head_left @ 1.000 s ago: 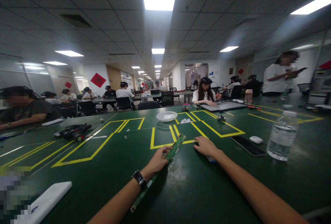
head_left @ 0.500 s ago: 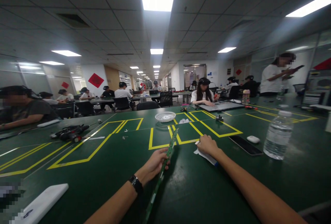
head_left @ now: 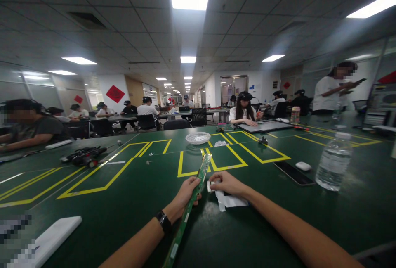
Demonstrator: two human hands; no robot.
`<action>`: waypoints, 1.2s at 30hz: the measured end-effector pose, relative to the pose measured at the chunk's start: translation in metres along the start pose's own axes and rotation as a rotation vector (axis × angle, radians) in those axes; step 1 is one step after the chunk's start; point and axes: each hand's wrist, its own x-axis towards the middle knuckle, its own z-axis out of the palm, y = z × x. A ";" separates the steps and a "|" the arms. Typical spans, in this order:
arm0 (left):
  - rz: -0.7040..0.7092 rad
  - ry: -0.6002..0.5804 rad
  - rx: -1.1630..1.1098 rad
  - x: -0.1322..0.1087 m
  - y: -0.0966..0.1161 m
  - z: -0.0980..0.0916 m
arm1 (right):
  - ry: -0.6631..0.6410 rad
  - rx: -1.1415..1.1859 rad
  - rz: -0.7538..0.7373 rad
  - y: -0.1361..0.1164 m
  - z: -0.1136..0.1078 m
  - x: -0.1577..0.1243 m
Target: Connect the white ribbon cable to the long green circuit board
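A long, narrow green circuit board (head_left: 188, 214) slants up from the bottom edge, with my left hand (head_left: 187, 193) wrapped round its upper part. Just right of the board, my right hand (head_left: 227, 183) pinches a white piece of tissue or cloth (head_left: 229, 202), whose loose part hangs below the fingers onto the table. A small gap separates the white piece from the board.
On the green table (head_left: 123, 226) are a white basket (head_left: 198, 138), a black phone (head_left: 293, 173), a white case (head_left: 303, 166), a water bottle (head_left: 334, 160), a black tool (head_left: 83, 156) and a white slab (head_left: 57, 239). A person (head_left: 244, 111) sits across the table.
My right hand has moved left towards the board, bringing the white piece off its earlier spot. The board has turned slightly, so its face shows more.
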 end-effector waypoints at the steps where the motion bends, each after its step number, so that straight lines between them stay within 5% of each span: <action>1: -0.011 -0.004 0.005 0.000 0.000 0.000 | -0.024 0.043 0.013 -0.001 0.003 -0.001; 12: -0.019 -0.042 0.022 -0.006 0.005 -0.001 | -0.149 0.373 0.045 -0.016 0.001 -0.008; 23: 0.049 -0.051 -0.021 -0.008 0.003 0.001 | -0.050 0.446 0.071 -0.010 0.010 -0.005; 36: 0.135 -0.084 -0.033 -0.005 -0.006 0.000 | -0.083 0.372 0.028 -0.011 0.015 -0.007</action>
